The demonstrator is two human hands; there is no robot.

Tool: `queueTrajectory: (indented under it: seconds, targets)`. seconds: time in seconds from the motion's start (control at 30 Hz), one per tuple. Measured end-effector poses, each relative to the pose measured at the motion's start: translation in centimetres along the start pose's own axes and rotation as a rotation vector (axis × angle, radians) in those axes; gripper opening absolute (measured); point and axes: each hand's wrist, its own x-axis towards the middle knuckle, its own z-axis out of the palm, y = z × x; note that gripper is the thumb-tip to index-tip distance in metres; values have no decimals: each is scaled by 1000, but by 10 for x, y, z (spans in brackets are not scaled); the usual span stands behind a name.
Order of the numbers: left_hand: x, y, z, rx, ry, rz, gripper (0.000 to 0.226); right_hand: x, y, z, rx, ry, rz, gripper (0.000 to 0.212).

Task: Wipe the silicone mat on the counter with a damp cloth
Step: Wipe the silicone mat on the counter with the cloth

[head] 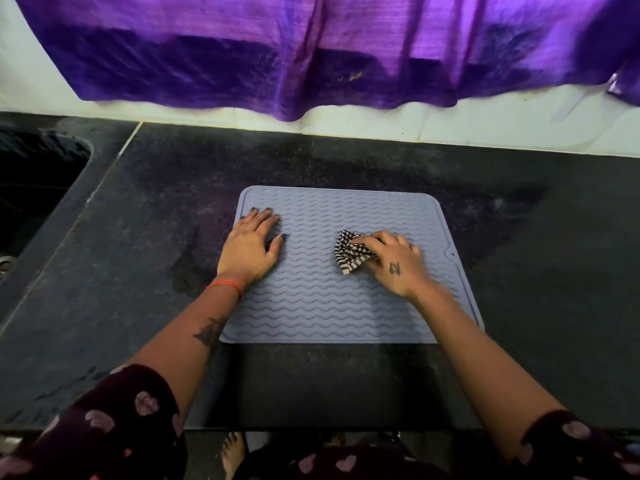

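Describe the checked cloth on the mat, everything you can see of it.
The cloth is a small black-and-white checked rag, bunched into folds with a striped edge showing. It lies on the grey ribbed silicone mat, right of its middle. The right hand grips it from the right, fingers curled over it. Whether it is damp cannot be told.

Both arms reach forward. Left hand (250, 247) lies flat, fingers straight and spread, palm down. Right hand (394, 263), further right, curls its fingers, pinching the checked cloth (349, 252).

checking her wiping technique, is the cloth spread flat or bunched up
Bunched up. The checked cloth sits crumpled in folds under the right hand on the mat.
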Motion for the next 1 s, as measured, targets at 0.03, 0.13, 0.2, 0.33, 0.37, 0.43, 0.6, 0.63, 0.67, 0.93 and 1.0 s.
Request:
queueTrajectory:
  seconds: [0.03,0.13,0.2,0.33,0.37,0.43,0.6,0.63,0.67,0.93,1.0]
  targets:
    - [0,0,0,1,1,1,63,-1,0,-3,18,-1,-1,44]
    - [-1,0,0,-3,7,-4,62,-23,-4,8,1,102,-33,46]
    - [-2,0,0,-3,6,-8,62,-37,-5,24,-43,151,-42,49]
    - [-3,2,-2,-9,13,-8,61,-28,-5,14,43,81,-25,47]
    - [-3,2,-2,-10,14,-6,61,-29,-4,11,80,77,-25,46]
    - [-4,1,-1,-9,20,-2,61,-45,-8,12,108,108,-60,43]
    - [-3,2,-1,-10,29,-8,60,-73,-19,34,-33,152,-103,52]
    - [-3,2,-1,-13,27,-9,60,-70,-19,31,-11,160,-103,53]
    - [-3,2,-1,-14,23,-10,60,-67,-18,28,19,158,-97,51]
    - [-3,0,0,-19,27,0,51,-100,-26,41,-71,174,-100,48]
    - [-4,1,-1,-26,19,0,55,-98,-24,38,-66,190,-115,48]
